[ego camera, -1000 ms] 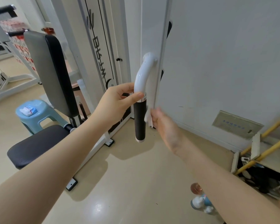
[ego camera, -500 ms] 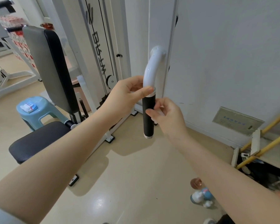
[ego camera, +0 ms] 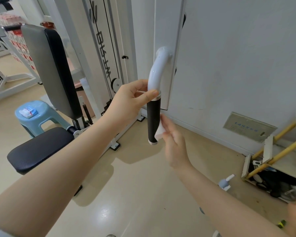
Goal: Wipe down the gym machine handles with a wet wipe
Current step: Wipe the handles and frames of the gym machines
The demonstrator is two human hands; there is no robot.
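A white curved machine handle hangs down from the white frame and ends in a black rubber grip with chrome rings. My left hand pinches the handle at the top chrome ring, thumb across the front. My right hand holds a folded white wet wipe pressed against the lower right side of the black grip.
The machine's black seat and grey-black backrest stand to the left. A light blue stool carries a wipe packet. A spray bottle lies on the floor at right, near a yellow-framed rack. White wall behind.
My right hand slid down the black grip from near its top to its lower end, and the wipe now shows. My left hand stays at the top ring.
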